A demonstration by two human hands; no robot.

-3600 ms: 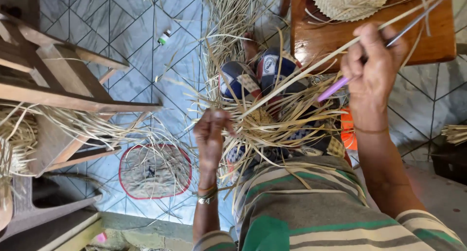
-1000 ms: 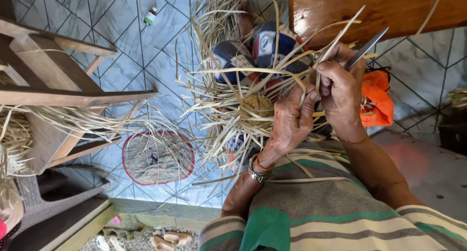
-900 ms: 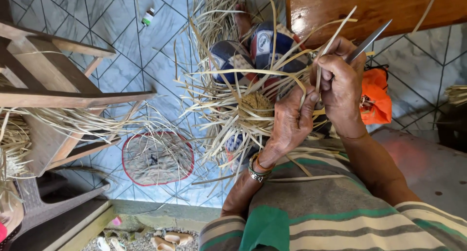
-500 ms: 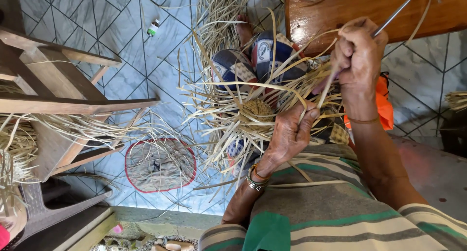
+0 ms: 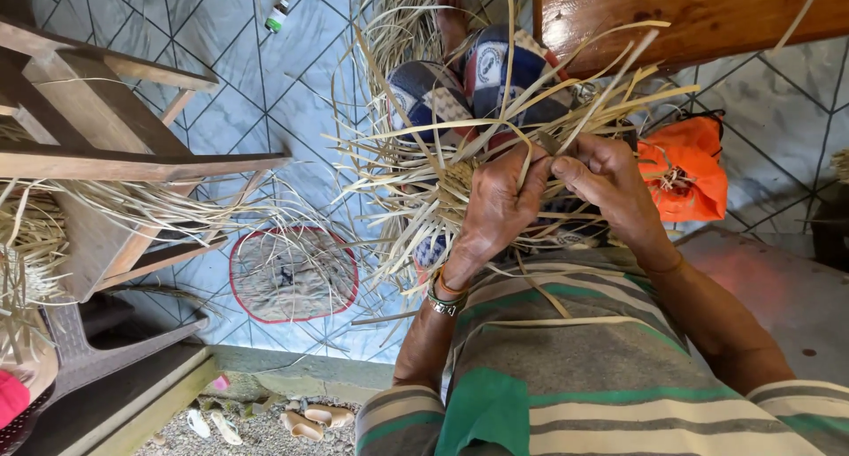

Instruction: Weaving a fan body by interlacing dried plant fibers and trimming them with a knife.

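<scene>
From the head camera, your left hand [image 5: 500, 199] clenches a bundle of straw strips [image 5: 442, 168] over your lap, and your right hand [image 5: 610, 177] pinches one strip just beside it, fingertips nearly touching. Loose strips fan out around both grips, hiding your patterned knees [image 5: 482, 71]. An orange bag [image 5: 690, 168] lies right; a round woven mat [image 5: 292, 275] and wooden stool [image 5: 97, 137] sit left on the tiled floor [image 5: 230, 58].

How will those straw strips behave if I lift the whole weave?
The straw strips probably flop: loose ends arc and droop. They look light, being thin and flat. Some may snag or slip out, since many ends splay free around both hands, left and right.
</scene>
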